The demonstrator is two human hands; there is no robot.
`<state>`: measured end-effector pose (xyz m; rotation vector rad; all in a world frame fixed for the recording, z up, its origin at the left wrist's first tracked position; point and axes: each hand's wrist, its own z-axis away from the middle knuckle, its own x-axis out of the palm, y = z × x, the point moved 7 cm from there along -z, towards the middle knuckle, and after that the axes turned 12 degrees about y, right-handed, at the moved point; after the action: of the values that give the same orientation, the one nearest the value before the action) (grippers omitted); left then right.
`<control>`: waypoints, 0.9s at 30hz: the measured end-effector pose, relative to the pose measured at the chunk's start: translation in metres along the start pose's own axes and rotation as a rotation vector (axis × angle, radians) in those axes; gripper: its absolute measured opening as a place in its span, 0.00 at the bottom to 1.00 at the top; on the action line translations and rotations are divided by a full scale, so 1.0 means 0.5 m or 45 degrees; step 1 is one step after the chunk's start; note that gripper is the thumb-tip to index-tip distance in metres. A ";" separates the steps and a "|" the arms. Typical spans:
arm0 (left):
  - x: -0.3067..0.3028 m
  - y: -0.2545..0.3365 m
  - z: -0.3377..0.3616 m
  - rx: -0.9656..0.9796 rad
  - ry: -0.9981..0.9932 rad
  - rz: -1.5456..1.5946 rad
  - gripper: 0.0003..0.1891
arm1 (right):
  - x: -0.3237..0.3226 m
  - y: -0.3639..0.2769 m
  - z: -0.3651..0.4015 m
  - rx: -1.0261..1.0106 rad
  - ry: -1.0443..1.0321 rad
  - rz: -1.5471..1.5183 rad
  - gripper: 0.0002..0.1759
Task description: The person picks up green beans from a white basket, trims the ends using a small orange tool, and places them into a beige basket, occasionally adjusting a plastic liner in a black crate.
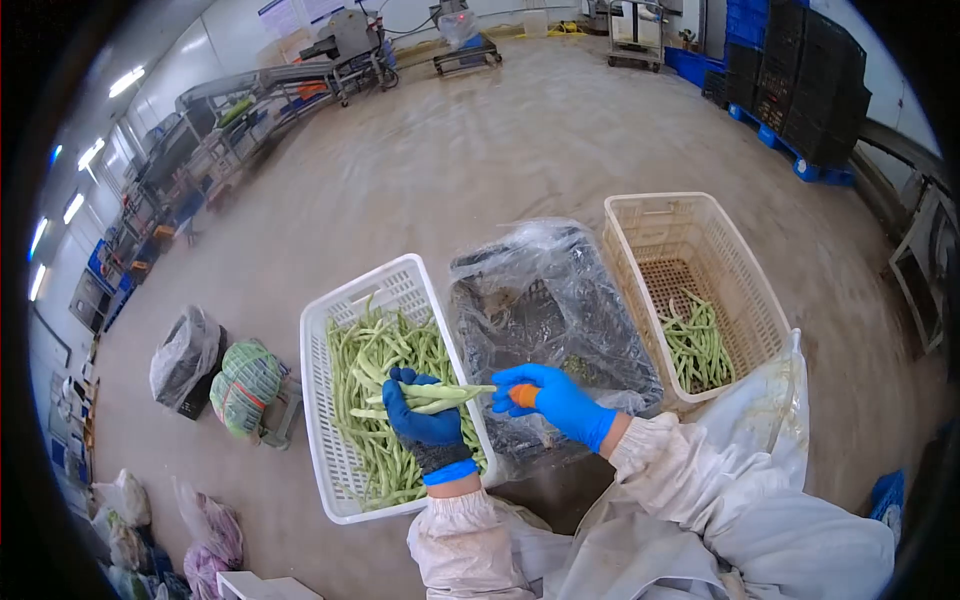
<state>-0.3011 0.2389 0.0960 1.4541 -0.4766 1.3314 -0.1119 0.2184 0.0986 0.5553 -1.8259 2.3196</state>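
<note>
My left hand (pixel 430 428), in a blue glove, is closed around a small bunch of green beans (pixel 440 397) lying sideways with their ends pointing right. At those ends is my right hand (pixel 560 398), also gloved in blue, its fingers closed on a small tool with an orange handle (pixel 523 395). The tool's working end is too small to make out. Below my left hand, a white crate (pixel 316 400) holds many loose green beans (pixel 375 345). Under my right hand stands a black crate (pixel 620 345) lined with clear plastic, with small scraps inside.
To the right, a beige crate (pixel 745 260) contains a smaller pile of green beans (pixel 697 345). A green wrapped bundle (pixel 247 385) and a plastic-lined black bin (pixel 190 360) stand at left. Farther off are a conveyor machine (pixel 270 85) and stacked black crates (pixel 815 85) on blue pallets.
</note>
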 end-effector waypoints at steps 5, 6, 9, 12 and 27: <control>-0.006 -0.007 0.013 0.020 0.208 -0.065 0.09 | 0.038 -0.050 0.000 -0.495 -0.094 0.635 0.18; -0.011 -0.007 0.012 0.034 0.203 -0.094 0.10 | 0.050 -0.069 0.008 -0.792 -0.077 0.951 0.18; -0.017 -0.008 0.011 0.074 0.224 -0.124 0.11 | 0.065 -0.068 0.009 -0.891 -0.132 1.220 0.15; -0.038 -0.010 -0.003 0.080 0.168 -0.168 0.12 | 0.074 -0.069 0.014 -1.014 -0.107 1.323 0.11; -0.022 -0.041 0.019 0.124 0.187 -0.203 0.15 | 0.006 0.023 -0.055 -0.528 0.416 0.927 0.10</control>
<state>-0.2828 0.2346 0.0792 1.4295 -0.1985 1.3365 -0.1241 0.2414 0.0839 -0.6038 -2.4937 2.0673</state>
